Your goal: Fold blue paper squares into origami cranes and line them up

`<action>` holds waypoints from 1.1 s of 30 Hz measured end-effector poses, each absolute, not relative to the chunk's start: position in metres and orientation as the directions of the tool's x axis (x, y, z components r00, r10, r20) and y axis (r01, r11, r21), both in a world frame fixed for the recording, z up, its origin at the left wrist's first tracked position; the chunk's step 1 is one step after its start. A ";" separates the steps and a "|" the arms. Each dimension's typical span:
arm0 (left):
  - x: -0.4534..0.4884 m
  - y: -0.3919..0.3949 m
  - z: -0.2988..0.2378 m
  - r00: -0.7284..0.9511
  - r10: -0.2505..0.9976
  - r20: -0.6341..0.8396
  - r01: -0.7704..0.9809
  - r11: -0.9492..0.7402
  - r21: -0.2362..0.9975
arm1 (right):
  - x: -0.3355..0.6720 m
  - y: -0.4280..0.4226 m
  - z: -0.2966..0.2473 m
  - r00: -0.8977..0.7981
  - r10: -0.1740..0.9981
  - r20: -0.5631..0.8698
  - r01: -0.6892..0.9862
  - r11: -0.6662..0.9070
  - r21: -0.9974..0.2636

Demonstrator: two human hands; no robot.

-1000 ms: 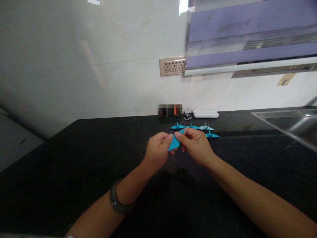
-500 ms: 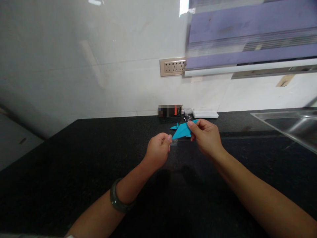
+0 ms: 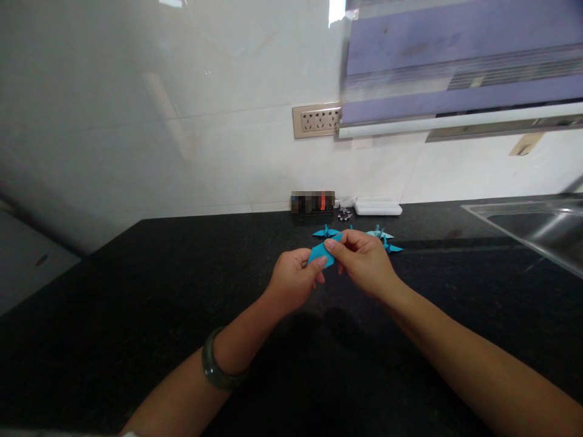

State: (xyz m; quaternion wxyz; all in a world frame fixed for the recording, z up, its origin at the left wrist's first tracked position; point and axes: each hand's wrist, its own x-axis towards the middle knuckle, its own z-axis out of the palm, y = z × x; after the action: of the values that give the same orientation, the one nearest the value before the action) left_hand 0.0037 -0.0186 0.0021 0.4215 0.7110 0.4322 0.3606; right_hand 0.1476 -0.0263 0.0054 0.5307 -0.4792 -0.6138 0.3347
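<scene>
Between my two hands is a folded piece of blue origami paper (image 3: 321, 254), held above the dark countertop. My left hand (image 3: 294, 276) pinches its lower left part, thumb on top. My right hand (image 3: 367, 258) grips the upper right end between thumb and fingers. Just behind the hands stand several folded paper cranes: a blue one (image 3: 326, 232) at the left, a pale blue one (image 3: 379, 233) and another blue crane (image 3: 390, 246) at the right. My right hand partly hides the cranes between them.
A dark box (image 3: 313, 203), a small beaded item (image 3: 345, 214) and a white case (image 3: 378, 208) lie against the tiled wall. A steel sink (image 3: 542, 227) is set into the black countertop (image 3: 136, 315) at the right. A socket panel (image 3: 317, 121) is above.
My right hand has moved left and slightly down, closer to my left hand. The paper's long point no longer shows, and it looks more compact. More cranes are visible behind.
</scene>
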 end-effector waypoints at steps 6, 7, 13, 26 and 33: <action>0.001 -0.018 0.004 0.478 0.878 0.020 0.223 -0.143 0.964 | 0.159 -0.019 0.001 0.044 0.932 0.359 0.307 0.330 -0.893; 0.000 -0.018 0.004 0.491 0.871 -0.001 0.230 -0.129 0.965 | 0.160 -0.018 0.000 0.035 0.934 0.356 0.308 0.329 -0.893; 0.001 -0.018 0.005 0.440 0.898 -0.025 0.197 -0.070 0.978 | 0.153 -0.020 0.000 -0.005 0.951 0.309 0.100 0.308 -0.946; 0.005 -0.024 0.006 0.502 0.864 -0.029 0.124 -0.039 0.991 | 0.154 -0.020 0.003 0.053 0.973 0.226 -0.072 0.230 -0.971; 0.006 -0.024 0.004 0.518 0.854 -0.050 0.151 -0.034 0.988 | 0.162 -0.014 0.008 0.052 0.993 0.108 -0.211 0.116 -0.970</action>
State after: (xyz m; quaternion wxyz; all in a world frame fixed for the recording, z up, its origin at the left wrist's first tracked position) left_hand 0.0060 -0.0239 0.0035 0.5780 0.6518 0.3857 0.3040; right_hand 0.1621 -0.0144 0.0083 0.5882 -0.4243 -0.4606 0.5117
